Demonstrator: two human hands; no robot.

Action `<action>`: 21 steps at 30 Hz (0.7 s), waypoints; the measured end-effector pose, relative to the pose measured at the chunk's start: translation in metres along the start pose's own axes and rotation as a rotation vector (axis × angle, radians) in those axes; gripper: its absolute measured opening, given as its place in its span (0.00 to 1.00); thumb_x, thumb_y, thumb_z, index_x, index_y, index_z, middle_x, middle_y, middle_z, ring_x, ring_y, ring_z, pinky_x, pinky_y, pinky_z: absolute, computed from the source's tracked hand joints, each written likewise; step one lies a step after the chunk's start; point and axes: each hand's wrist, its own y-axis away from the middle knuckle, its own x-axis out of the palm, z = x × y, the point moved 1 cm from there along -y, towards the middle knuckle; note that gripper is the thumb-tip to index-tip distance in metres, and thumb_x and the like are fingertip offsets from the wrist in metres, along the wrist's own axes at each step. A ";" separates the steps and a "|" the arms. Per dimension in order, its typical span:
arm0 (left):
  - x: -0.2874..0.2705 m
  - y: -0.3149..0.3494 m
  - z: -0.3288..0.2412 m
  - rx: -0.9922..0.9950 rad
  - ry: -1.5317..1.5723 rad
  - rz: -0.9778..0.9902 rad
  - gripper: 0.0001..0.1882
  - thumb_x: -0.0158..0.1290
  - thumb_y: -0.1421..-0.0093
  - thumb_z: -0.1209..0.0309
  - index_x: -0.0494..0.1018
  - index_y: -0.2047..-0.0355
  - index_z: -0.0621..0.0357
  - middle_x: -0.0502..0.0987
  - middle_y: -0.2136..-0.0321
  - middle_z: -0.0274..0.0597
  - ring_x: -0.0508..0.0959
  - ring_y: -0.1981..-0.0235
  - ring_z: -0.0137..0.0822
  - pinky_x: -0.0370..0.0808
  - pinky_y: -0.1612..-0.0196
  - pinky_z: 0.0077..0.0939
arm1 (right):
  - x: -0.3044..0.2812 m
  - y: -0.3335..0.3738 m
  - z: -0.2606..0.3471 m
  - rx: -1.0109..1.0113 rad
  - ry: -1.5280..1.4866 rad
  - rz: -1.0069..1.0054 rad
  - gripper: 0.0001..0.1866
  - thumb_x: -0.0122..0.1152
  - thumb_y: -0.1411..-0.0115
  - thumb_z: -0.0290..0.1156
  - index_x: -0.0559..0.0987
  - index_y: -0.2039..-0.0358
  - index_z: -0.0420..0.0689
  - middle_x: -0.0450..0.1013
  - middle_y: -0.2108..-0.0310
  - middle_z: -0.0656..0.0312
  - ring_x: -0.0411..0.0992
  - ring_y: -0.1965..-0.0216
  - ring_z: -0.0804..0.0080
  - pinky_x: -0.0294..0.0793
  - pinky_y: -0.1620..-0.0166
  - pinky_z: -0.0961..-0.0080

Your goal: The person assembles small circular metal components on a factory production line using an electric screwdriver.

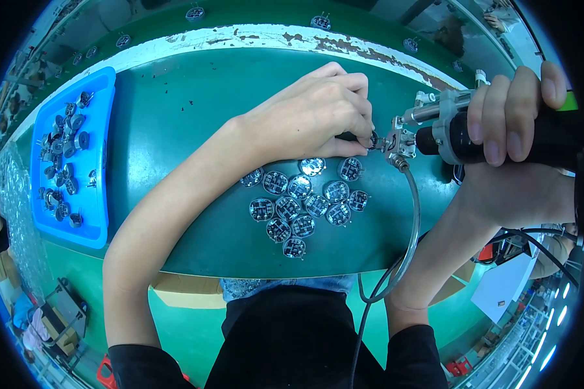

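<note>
My left hand is closed in a pinch above the green bench. Between its thumb and fingers, a small dark part shows only in part and meets the tip of a power screwdriver. My right hand wraps round the black body of that screwdriver, which lies level and points left. Its metal nose block has a clear hose running down from it. Below my left hand, several round silver parts with small circuit boards lie in a loose cluster.
On the left of the bench stands a blue tray with several small round parts with pins. A chipped white ledge runs along the back, with several round parts beyond it. Black cables hang at the right.
</note>
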 end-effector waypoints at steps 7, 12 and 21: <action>0.004 0.007 0.002 -0.016 0.015 -0.019 0.08 0.72 0.48 0.67 0.88 0.67 0.50 0.86 0.62 0.28 0.77 0.56 0.34 0.72 0.49 0.32 | -0.011 0.015 0.011 -0.014 -0.012 -0.003 0.35 0.33 0.35 0.64 0.75 0.59 0.42 0.65 0.80 0.67 0.65 0.81 0.77 0.65 0.73 0.78; 0.007 0.006 0.003 -0.015 0.053 -0.035 0.09 0.71 0.48 0.67 0.89 0.65 0.50 0.87 0.59 0.29 0.78 0.59 0.34 0.73 0.51 0.32 | -0.071 0.040 0.052 -0.010 -0.015 -0.010 0.36 0.33 0.35 0.65 0.74 0.59 0.42 0.65 0.80 0.67 0.65 0.81 0.77 0.66 0.73 0.77; 0.009 0.007 0.002 -0.030 0.086 -0.008 0.09 0.70 0.46 0.68 0.89 0.63 0.49 0.88 0.56 0.32 0.80 0.61 0.34 0.74 0.56 0.32 | -0.024 0.012 0.008 -0.006 -0.018 -0.027 0.38 0.31 0.36 0.68 0.74 0.59 0.42 0.66 0.80 0.67 0.65 0.82 0.77 0.66 0.74 0.77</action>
